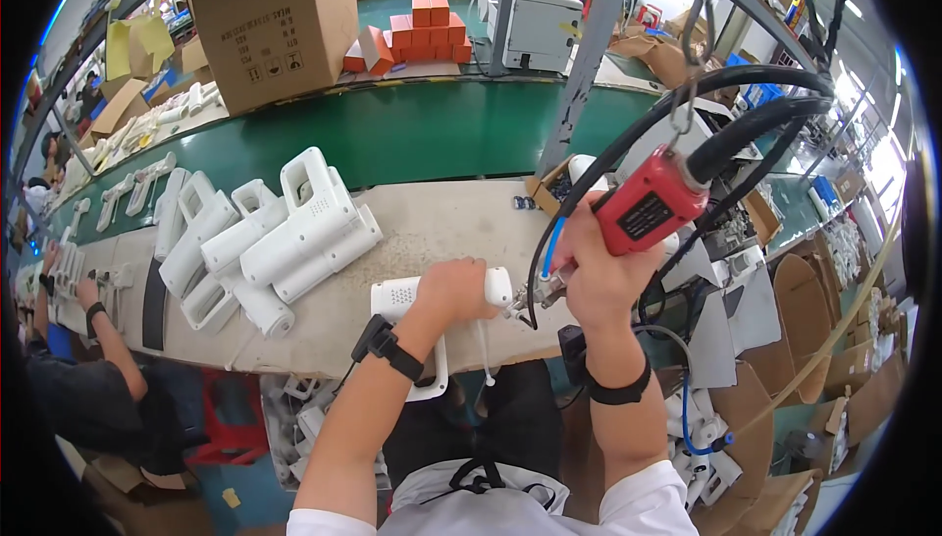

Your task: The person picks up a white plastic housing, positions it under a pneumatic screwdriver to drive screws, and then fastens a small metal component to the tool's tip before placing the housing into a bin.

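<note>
My left hand [453, 291] is wrapped over a white plastic housing [392, 297], a tube-shaped body with a grille of small holes and a loop handle. The housing lies at the near edge of the workbench. A thin white cord hangs from it. In my right hand [610, 276] is a red power tool [646, 204] with thick black cables, held tilted. Its metal tip points left and is close to the housing's right end; whether the two touch, I cannot tell.
Several similar white housings [304, 227] are piled on the bench to the left. Behind runs a green conveyor belt [442, 129] with a large carton [275, 26] beyond. Orange boxes [422, 35] stand farther back. A metal post [589, 55] rises ahead. Another person [108, 379] works at the left.
</note>
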Available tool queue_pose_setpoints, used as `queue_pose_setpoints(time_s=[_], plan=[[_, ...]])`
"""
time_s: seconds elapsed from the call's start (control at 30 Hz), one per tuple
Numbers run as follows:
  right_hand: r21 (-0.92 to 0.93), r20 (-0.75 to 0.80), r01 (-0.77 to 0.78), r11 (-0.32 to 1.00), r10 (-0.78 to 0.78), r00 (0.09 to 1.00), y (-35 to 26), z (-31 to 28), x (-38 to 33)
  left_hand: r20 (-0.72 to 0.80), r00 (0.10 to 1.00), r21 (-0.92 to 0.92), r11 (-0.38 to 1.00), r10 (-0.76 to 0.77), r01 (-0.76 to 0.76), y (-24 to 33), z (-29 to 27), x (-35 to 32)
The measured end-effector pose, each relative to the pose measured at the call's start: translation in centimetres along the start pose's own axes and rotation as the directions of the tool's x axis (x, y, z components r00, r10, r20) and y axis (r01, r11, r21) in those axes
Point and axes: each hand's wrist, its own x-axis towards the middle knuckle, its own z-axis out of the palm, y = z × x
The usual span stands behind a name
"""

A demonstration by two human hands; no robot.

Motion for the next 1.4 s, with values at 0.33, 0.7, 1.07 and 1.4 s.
queue_pose_setpoints(time_s=[0.33, 0.7, 1.07, 1.4], plan=[[-0.152, -0.016, 0.052, 0.987, -0.055, 0.998, 7.2, -0.1, -1.0, -0.037, 0.998, -0.016, 0.999, 0.051, -0.052, 0.0, -0.1, -0.7], [0.006, 0.022, 0.048, 0.999, -0.048, 0.999, -1.9, 2.0, 0.6, -0.295, 0.946, 0.176, 0.981, 0.131, -0.081, -7.8, -1.8, -5.8], [0.019, 0.067, -0.028, 0.999, 0.027, 0.997, 5.3, 8.7, 0.4, -0.027, 0.997, -0.115, 0.991, -0.073, 0.069, -6.8, -1.4, -5.8], [-0.073, 0.153, -0.045, 0.996, 0.056, 0.987, 9.3, 10.3, 0.0, 0.010, 0.992, -0.064, 0.990, -0.128, 0.128, -6.8, -1.6, -5.8]])
